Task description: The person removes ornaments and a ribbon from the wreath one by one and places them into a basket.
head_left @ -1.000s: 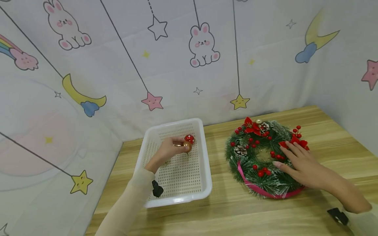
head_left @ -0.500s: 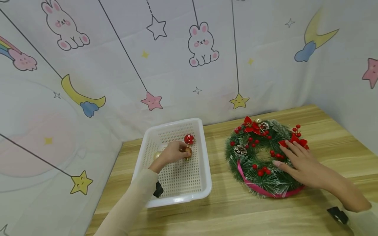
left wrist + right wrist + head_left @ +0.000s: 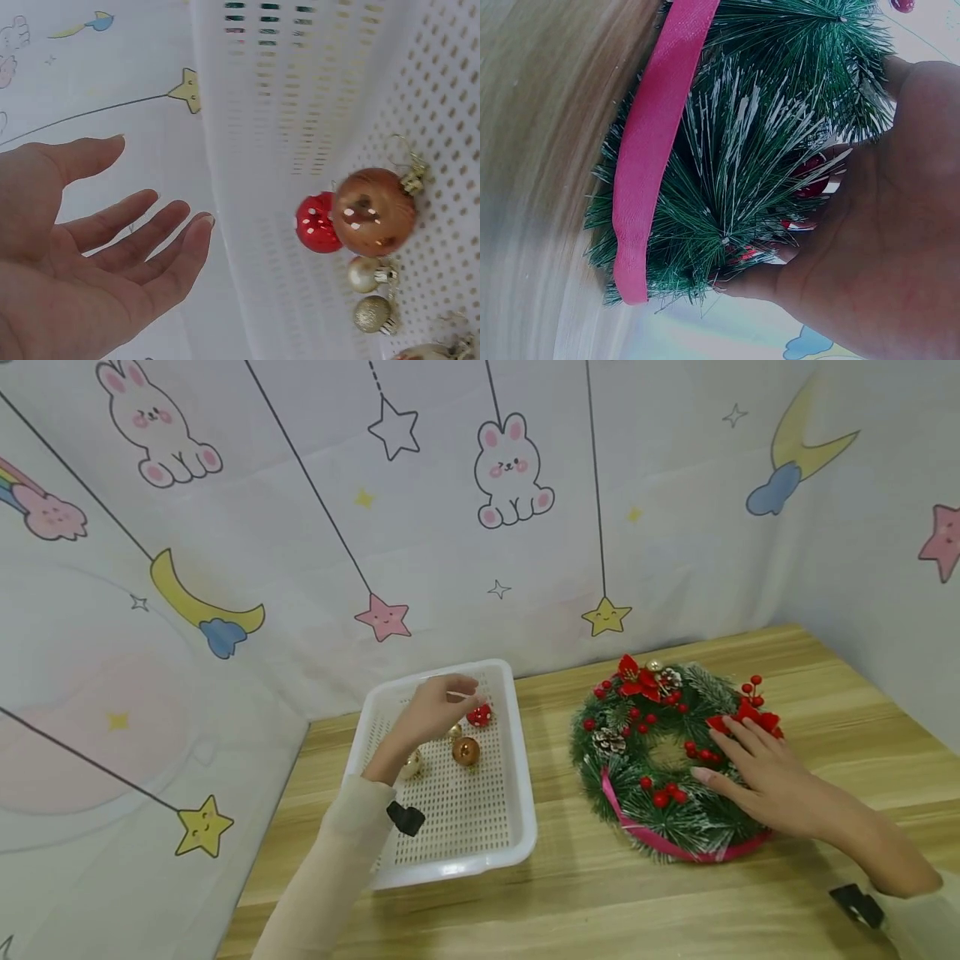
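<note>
My left hand [image 3: 437, 713] hovers over the white plastic basket [image 3: 525, 793] with nothing in its loosely bent fingers, as the left wrist view confirms. Below it in the basket lie a copper-coloured Christmas ball [image 3: 375, 213], a red ball with white dots [image 3: 318, 223] and several gold ones, among them a small glittery gold ball [image 3: 372, 313]. My right hand [image 3: 776, 785] rests with spread fingers on the right side of the green Christmas wreath [image 3: 693, 818], over a red poinsettia [image 3: 759, 720]. In the right wrist view a pink ribbon [image 3: 649, 150] runs along the wreath's edge.
Basket and wreath stand side by side on a wooden table [image 3: 570, 902], a strip of tabletop between them. A white cloth backdrop [image 3: 315, 510] printed with rabbits and stars rises behind the table and at its sides.
My left hand has let go of the copper-coloured ball and lifted off it. That ball now lies on the basket floor near the red one. The right hand has stayed on the wreath.
</note>
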### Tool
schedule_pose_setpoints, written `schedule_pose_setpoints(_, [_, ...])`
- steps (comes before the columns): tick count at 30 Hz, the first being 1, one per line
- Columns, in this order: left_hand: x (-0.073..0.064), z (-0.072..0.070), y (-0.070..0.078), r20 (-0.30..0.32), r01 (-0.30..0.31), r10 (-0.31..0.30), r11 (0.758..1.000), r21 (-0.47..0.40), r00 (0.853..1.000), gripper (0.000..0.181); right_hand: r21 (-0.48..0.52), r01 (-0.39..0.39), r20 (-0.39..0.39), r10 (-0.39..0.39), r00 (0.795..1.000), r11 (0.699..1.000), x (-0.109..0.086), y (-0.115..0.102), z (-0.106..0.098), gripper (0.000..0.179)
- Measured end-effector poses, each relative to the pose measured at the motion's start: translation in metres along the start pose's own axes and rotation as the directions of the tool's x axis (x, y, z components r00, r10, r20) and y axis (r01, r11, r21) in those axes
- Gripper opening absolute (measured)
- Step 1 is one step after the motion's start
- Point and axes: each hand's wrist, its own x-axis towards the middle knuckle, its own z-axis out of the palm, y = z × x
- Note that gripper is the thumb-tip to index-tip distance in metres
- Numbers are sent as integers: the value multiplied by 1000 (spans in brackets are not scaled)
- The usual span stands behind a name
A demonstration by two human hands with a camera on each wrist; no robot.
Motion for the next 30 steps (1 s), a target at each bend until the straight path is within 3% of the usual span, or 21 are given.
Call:
schedule_pose_setpoints(6, [9,-4,23,-5,-43,43,998,-46,999,45,-18,1,-4,-1,1000,1000,1,1,0,85])
schedule_pose_setpoints(13, [26,4,50,19,-102,104,991,-84,994,39,-30,2,-10,-2,1000,1000,2,2,0,85])
schedule_pose_setpoints(22, [51,22,70,90,-168,174,983,-68,981,40,-15,3,-6,-3,1000,1000,2,0,2,85])
schedule_pose_setpoints(30, [71,45,83,165,-178,188,981,-78,968,38,-21,1,-16,-1,1000,1000,2,1,2,84])
